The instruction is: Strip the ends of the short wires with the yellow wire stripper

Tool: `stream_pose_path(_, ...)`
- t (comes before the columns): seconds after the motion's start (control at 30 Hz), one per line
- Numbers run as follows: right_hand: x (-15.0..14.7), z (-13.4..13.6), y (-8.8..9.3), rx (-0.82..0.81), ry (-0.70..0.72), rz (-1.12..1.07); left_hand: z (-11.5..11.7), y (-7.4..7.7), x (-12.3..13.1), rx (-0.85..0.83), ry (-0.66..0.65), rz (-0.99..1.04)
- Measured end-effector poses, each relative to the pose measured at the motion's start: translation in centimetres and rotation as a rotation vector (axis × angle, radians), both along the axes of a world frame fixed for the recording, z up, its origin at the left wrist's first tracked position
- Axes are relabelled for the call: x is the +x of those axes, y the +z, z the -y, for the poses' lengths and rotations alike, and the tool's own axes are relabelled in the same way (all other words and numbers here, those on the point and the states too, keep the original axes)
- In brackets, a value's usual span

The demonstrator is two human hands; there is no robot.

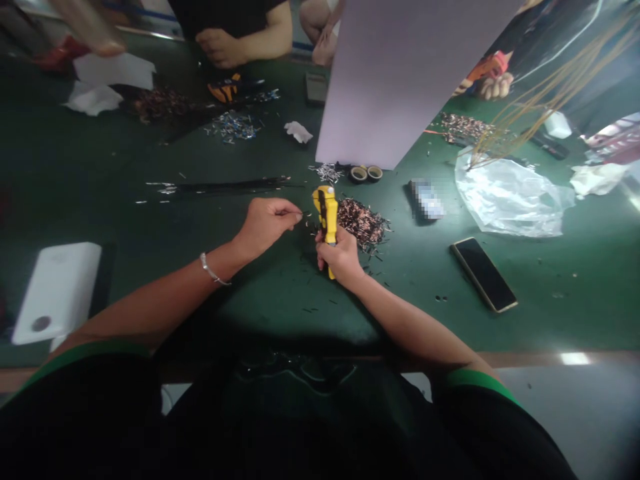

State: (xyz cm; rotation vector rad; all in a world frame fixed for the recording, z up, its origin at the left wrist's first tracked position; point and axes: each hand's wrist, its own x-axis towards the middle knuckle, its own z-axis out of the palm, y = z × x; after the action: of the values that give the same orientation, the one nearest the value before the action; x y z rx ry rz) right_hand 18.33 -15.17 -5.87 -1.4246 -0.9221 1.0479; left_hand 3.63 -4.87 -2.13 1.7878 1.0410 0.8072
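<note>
My left hand [267, 227] is closed in a pinch, with a short dark end of thin black wire just showing at the fingertips. The fingers point toward the head of a yellow wire stripper [329, 212], a small gap away. Wrapped around that tool's handles is my right hand [343, 257], which holds it upright. Directly beyond the right hand lies a heap of black and copper-coloured wire scraps [364, 223]. A bundle of long black wires [225, 187] stretches across the table beyond my left hand. Small silvery pieces [327, 173] lie past the stripper's head.
Two tape rolls [367, 175] sit by a pale upright panel [385, 80]. To the right are a phone [484, 275], a blurred-out small item [427, 200] and a clear plastic bag [515, 197]. A white box-like device [60, 290] lies left. Co-workers' hands [220, 48] show across the table.
</note>
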Motion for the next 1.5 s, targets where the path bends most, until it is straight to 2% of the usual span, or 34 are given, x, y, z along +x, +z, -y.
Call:
stream_pose_path(0.13, 1.3, 0.3, 0.6, 0.005, 0.060, -0.154, -1.5, -0.8, -0.6, -0.052, 0.069, 0.043)
stream_pose_path(0.23, 2.2, 0.4, 1.7, 0.014, 0.082, -0.229, -2.2, -1.5, -0.7, -0.098, 0.101, 0.080)
stream_pose_path(0.4, 3.0, 1.1, 4.6, 0.052, 0.082, -0.064, -2.7, -2.0, -0.7, -0.142, 0.151, 0.119)
stream_pose_path(0.5, 3.8, 2.1, 5.7, 0.045, 0.073, 0.024, -3.0, -2.3, -0.7, -0.139, 0.167, 0.118)
stream_pose_path(0.6, 4.8, 3.6, 5.8, 0.038, 0.042, 0.086, -3.5, -3.1, -0.8, -0.117, 0.154, 0.098)
stream_pose_path(0.8, 5.8, 7.3, 4.5, -0.043, 0.102, 0.134, -4.6, -4.6, -1.1, -0.083, 0.160, 0.092)
stream_pose_path(0.97, 4.8, 9.5, 4.6, -0.099, 0.253, 0.519, -4.9, -4.9, -1.1, -0.078, 0.160, 0.093)
stream_pose_path(1.13, 1.5, 9.9, 5.4, -0.150, 0.497, 0.995, -5.0, -5.0, -1.1, -0.093, 0.163, 0.112)
stream_pose_path(1.33, -1.4, 8.3, 6.5, -0.171, 0.772, 1.346, -5.3, -5.5, -1.0, -0.052, 0.156, 0.090)
stream_pose_path(1.5, 0.3, 5.3, 7.0, -0.245, 0.812, 1.594, -5.4, -5.7, -0.7, -0.045, 0.178, 0.038)
